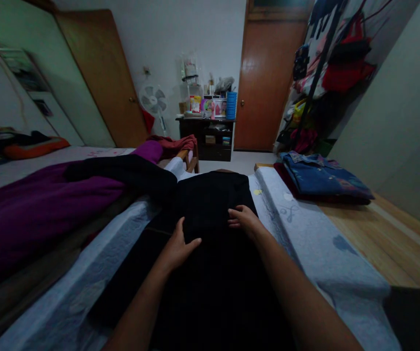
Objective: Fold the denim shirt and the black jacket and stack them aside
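Note:
A black garment point(210, 200) lies spread on the bed in front of me, one sleeve reaching toward the lower left. My left hand point(178, 247) is over its left part, thumb and fingers apart, holding nothing. Close to the garment's right edge is my right hand point(244, 220), its fingers loosely bent and spread, with no cloth seen in it. Whether either palm presses on the fabric I cannot tell. The dark cloth hides most folds and its near end.
To the left lie a purple garment point(49, 209) and another black piece. Folded clothes with a denim shirt point(323, 175) on top rest at the right, by a wooden board point(389, 234). Beyond stand a dark cabinet point(195, 136), a white fan point(153, 100) and a wooden door point(261, 83).

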### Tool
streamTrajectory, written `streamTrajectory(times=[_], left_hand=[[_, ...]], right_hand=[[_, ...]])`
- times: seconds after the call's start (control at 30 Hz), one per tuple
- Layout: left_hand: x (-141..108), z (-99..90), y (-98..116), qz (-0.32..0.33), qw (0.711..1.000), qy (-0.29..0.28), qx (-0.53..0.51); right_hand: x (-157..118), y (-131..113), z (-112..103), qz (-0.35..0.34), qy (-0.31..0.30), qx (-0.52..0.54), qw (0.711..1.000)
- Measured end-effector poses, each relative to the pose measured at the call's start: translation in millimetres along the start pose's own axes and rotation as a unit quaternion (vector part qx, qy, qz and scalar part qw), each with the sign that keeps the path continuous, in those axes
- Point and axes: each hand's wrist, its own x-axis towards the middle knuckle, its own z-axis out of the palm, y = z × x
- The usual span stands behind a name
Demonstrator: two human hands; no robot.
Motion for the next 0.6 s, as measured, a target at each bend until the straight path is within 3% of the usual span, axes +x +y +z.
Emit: streamTrajectory(times=[0.13, 0.27, 0.43, 0.5, 0.6], left_hand=[[-13, 6.3, -3, -0.033, 0.984, 0.006, -0.177], [-34, 11.0, 25, -0.099, 0.915, -0.024, -0.39], [-62, 22.9, 45, -0.153, 0.82, -0.077, -0.546], [-74, 34.1, 43, -0.152, 0.809, -0.105, -0.558], [-88, 53.1, 34, -0.155, 0.823, -0.173, -0.519]], right_hand=[[-28, 11, 19, -0.015, -0.001, -0.033, 0.999], [-49, 18, 25, -0.083, -0.018, -0.019, 0.996], [-67, 18, -1, -0.094, 0.005, 0.064, 0.994], [-75, 23, -17, -0.093, 0.045, 0.049, 0.993], [-86, 40, -37, -0.069, 0.12, -0.026, 0.99]])
